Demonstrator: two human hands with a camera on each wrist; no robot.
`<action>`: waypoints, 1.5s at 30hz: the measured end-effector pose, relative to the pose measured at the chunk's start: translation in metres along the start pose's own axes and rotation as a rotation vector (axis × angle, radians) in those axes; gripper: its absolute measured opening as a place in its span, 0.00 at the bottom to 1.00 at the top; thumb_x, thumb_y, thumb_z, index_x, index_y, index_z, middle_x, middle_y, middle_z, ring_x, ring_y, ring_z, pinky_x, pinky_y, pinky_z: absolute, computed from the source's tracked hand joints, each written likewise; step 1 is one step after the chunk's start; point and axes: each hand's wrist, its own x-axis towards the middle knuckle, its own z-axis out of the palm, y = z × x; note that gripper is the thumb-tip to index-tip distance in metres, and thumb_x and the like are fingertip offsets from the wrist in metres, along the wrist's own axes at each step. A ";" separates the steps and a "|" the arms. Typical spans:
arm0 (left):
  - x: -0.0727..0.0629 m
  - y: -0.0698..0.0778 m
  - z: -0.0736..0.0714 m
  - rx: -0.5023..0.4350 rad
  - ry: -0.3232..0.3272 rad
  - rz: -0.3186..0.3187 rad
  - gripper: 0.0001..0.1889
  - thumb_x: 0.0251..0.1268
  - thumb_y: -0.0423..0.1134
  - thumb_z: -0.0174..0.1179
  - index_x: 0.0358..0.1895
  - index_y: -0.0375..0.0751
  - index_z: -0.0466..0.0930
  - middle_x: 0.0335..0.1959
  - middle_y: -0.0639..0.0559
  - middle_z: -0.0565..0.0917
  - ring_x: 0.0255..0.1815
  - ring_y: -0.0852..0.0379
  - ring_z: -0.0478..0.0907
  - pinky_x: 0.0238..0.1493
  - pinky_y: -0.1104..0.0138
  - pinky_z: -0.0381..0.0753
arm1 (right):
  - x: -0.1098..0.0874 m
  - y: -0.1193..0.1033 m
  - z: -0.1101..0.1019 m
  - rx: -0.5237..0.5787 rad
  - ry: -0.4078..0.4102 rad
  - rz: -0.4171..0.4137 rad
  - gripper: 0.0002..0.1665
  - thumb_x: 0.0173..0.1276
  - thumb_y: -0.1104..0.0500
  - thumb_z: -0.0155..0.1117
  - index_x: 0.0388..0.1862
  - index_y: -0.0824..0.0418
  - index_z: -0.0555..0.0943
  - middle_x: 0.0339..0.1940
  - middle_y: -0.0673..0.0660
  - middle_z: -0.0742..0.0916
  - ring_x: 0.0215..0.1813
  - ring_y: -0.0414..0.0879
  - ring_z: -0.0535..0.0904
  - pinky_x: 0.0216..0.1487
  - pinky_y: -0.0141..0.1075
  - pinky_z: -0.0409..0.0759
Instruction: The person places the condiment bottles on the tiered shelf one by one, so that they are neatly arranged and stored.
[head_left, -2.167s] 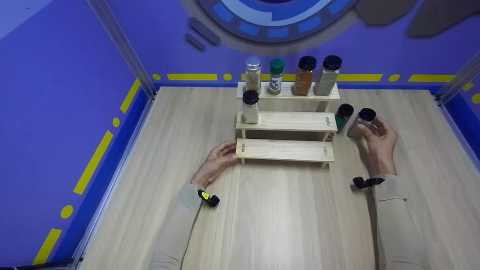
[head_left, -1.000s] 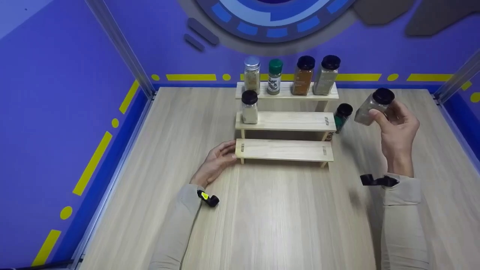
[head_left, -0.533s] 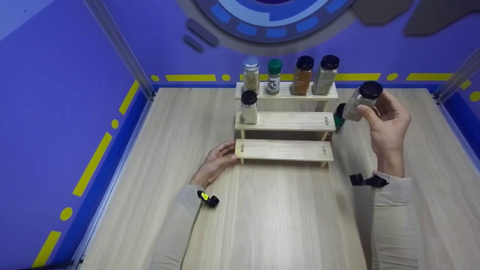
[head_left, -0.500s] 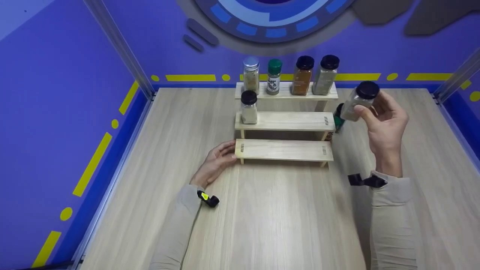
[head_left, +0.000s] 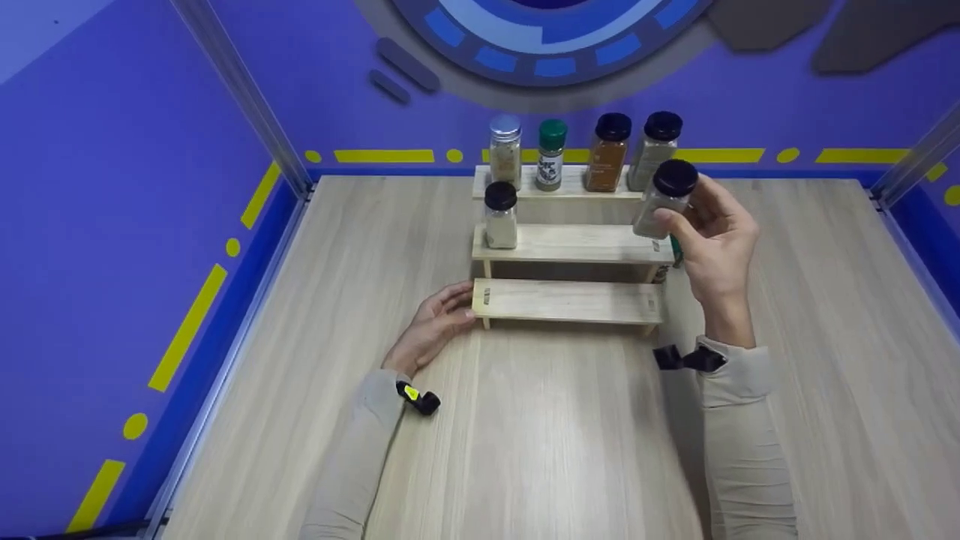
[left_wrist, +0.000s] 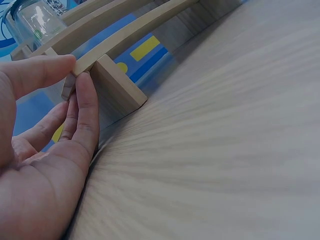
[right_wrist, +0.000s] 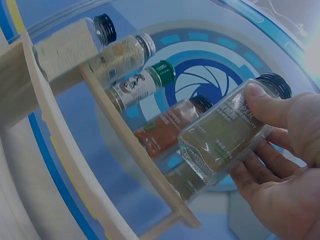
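My right hand [head_left: 720,240] grips a glass spice jar [head_left: 661,201] with a black lid, thumb on one side and fingers on the other. The jar is slightly tilted and overlaps the right end of the middle shelf [head_left: 577,241] in the head view. Greyish-green powder fills it in the right wrist view, where its base [right_wrist: 200,155] hangs in the air above the shelf edge. My left hand [head_left: 431,326] pinches the left end of the lowest wooden shelf [head_left: 570,301]. In the left wrist view the thumb [left_wrist: 47,70] lies on the shelf's edge.
On the top shelf [head_left: 570,192] stand a silver-lidded jar [head_left: 505,154], a green-capped one [head_left: 551,157], an orange-brown one [head_left: 607,157] and a grey-green one [head_left: 651,161]. A pale jar [head_left: 501,221] stands at the middle shelf's left. A green cap [head_left: 677,251] shows behind its right end.
My right hand has lifted the spice jar from the table right of the rack, then carried it left over the middle shelf's right end. My left hand has stayed at the lowest shelf.
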 end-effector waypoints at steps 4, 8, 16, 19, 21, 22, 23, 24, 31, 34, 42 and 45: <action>0.000 -0.001 0.000 -0.005 0.007 -0.002 0.36 0.70 0.23 0.61 0.80 0.27 0.60 0.75 0.35 0.71 0.67 0.52 0.77 0.67 0.63 0.83 | 0.000 -0.001 0.009 0.042 0.003 0.010 0.29 0.61 0.80 0.74 0.62 0.73 0.84 0.55 0.66 0.90 0.56 0.54 0.88 0.58 0.37 0.87; 0.000 -0.001 -0.001 -0.007 0.017 -0.006 0.36 0.70 0.22 0.61 0.80 0.27 0.61 0.75 0.35 0.71 0.66 0.52 0.78 0.67 0.63 0.83 | -0.001 -0.001 0.016 0.051 0.003 0.017 0.29 0.61 0.80 0.75 0.62 0.73 0.85 0.55 0.66 0.91 0.56 0.53 0.88 0.59 0.37 0.87; 0.001 -0.001 -0.002 0.003 0.010 -0.004 0.36 0.70 0.23 0.61 0.80 0.27 0.61 0.76 0.34 0.70 0.68 0.51 0.76 0.67 0.64 0.82 | -0.002 -0.003 0.027 0.092 0.001 0.026 0.29 0.61 0.79 0.76 0.63 0.72 0.84 0.56 0.66 0.91 0.58 0.54 0.88 0.62 0.38 0.86; 0.001 -0.001 -0.001 -0.005 0.001 0.004 0.36 0.70 0.22 0.61 0.80 0.27 0.61 0.75 0.35 0.71 0.68 0.51 0.76 0.67 0.63 0.82 | -0.002 -0.002 0.031 0.100 -0.002 0.024 0.30 0.61 0.79 0.75 0.64 0.72 0.84 0.56 0.67 0.90 0.58 0.55 0.88 0.63 0.39 0.86; 0.001 -0.001 -0.001 -0.015 0.000 0.008 0.36 0.70 0.22 0.61 0.80 0.26 0.61 0.74 0.36 0.73 0.68 0.51 0.77 0.67 0.63 0.83 | -0.002 -0.001 0.033 0.083 -0.006 0.017 0.30 0.61 0.79 0.74 0.64 0.72 0.84 0.57 0.67 0.90 0.60 0.55 0.87 0.64 0.40 0.86; 0.001 -0.001 -0.001 -0.020 0.001 0.008 0.36 0.70 0.22 0.61 0.80 0.26 0.61 0.73 0.37 0.74 0.68 0.52 0.77 0.67 0.63 0.83 | -0.003 -0.001 0.034 0.078 -0.007 0.016 0.30 0.61 0.79 0.74 0.65 0.72 0.84 0.58 0.66 0.90 0.61 0.55 0.87 0.65 0.40 0.85; 0.001 -0.001 0.000 -0.023 0.001 0.008 0.36 0.70 0.22 0.61 0.80 0.26 0.61 0.72 0.38 0.74 0.68 0.52 0.77 0.67 0.63 0.83 | -0.003 0.000 0.035 0.078 -0.007 0.018 0.30 0.61 0.80 0.74 0.64 0.71 0.84 0.58 0.66 0.90 0.62 0.56 0.87 0.66 0.40 0.85; 0.000 -0.001 0.000 -0.025 0.003 0.007 0.36 0.70 0.22 0.61 0.80 0.26 0.61 0.72 0.38 0.75 0.68 0.52 0.77 0.68 0.63 0.83 | -0.004 0.001 0.036 0.068 -0.011 0.016 0.31 0.61 0.80 0.74 0.65 0.71 0.84 0.59 0.66 0.90 0.62 0.55 0.86 0.66 0.40 0.85; 0.000 0.001 0.000 -0.006 0.006 -0.007 0.37 0.69 0.23 0.61 0.80 0.26 0.59 0.76 0.33 0.69 0.68 0.51 0.76 0.70 0.62 0.81 | -0.008 0.006 0.047 0.032 -0.046 0.029 0.30 0.61 0.79 0.74 0.64 0.70 0.85 0.59 0.64 0.90 0.62 0.52 0.87 0.65 0.39 0.86; 0.000 0.001 0.000 -0.008 0.005 -0.005 0.37 0.69 0.23 0.61 0.80 0.26 0.59 0.77 0.31 0.68 0.68 0.50 0.76 0.71 0.62 0.81 | -0.009 0.011 0.052 0.024 -0.067 0.038 0.31 0.61 0.80 0.74 0.64 0.69 0.85 0.59 0.64 0.90 0.61 0.52 0.87 0.65 0.39 0.86; -0.001 0.001 0.001 -0.007 0.003 0.004 0.37 0.69 0.24 0.62 0.80 0.26 0.60 0.75 0.35 0.71 0.67 0.52 0.77 0.70 0.62 0.81 | -0.014 0.024 0.063 0.075 -0.065 0.105 0.32 0.58 0.83 0.74 0.63 0.71 0.85 0.55 0.60 0.91 0.59 0.49 0.88 0.65 0.39 0.86; -0.001 0.001 0.001 -0.001 0.006 0.005 0.37 0.69 0.24 0.62 0.80 0.27 0.60 0.76 0.34 0.71 0.68 0.52 0.77 0.69 0.62 0.81 | -0.015 0.027 0.066 0.068 -0.077 0.105 0.31 0.59 0.82 0.74 0.63 0.70 0.85 0.55 0.59 0.91 0.59 0.48 0.87 0.65 0.37 0.86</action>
